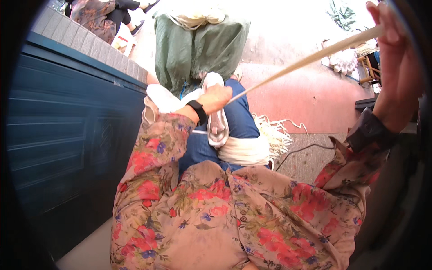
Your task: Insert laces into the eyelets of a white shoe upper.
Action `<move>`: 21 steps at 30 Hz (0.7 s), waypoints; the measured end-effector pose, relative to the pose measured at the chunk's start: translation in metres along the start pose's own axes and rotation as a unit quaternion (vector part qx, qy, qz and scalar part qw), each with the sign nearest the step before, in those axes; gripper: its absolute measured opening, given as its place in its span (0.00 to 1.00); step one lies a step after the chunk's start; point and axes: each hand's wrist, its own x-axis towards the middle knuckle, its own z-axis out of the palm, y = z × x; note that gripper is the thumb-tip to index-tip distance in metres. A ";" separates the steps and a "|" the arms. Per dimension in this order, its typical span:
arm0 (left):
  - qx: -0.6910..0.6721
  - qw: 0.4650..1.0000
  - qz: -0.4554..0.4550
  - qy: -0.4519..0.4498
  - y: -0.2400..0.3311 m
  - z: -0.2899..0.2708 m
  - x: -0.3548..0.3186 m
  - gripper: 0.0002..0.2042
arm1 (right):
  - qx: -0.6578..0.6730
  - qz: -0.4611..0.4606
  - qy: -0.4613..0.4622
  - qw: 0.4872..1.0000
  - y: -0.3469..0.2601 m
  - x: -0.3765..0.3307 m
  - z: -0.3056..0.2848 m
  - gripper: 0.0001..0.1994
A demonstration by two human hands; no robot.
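My left hand [215,98] is closed on the near end of a long pale strip of plant fibre [310,57], held low by my raised foot. A black band sits on that wrist. The strip runs taut up to the right, where my right hand [395,49] is raised high and pinches its far end. A white shoe [217,126] on my crossed leg lies just under my left hand, over blue jeans. A loose bundle of more pale fibre strips [272,135] rests beside my leg.
A dark blue panelled wall [67,135] with a grey tiled ledge runs along my left. A green cloth-covered bundle [198,45] stands ahead. A seated person [101,15] is at top left. Reddish floor [310,99], a dark cable and a wooden chair [366,67] lie to the right.
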 end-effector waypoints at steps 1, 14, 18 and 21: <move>-0.046 0.998 0.037 0.007 0.004 -0.009 0.000 0.04 | -0.004 0.003 0.005 1.000 -0.002 -0.002 0.002 0.13; -0.114 0.985 -0.012 -0.132 0.000 -0.006 0.010 0.07 | 0.006 0.000 0.121 0.993 0.002 -0.023 0.031 0.14; -0.164 0.966 -0.062 -0.191 0.005 -0.017 0.028 0.10 | 0.017 0.021 0.103 0.994 0.003 -0.022 0.035 0.14; -0.134 0.971 -0.040 -0.194 -0.001 -0.007 0.034 0.10 | 0.002 0.035 0.084 0.996 0.010 -0.014 0.037 0.14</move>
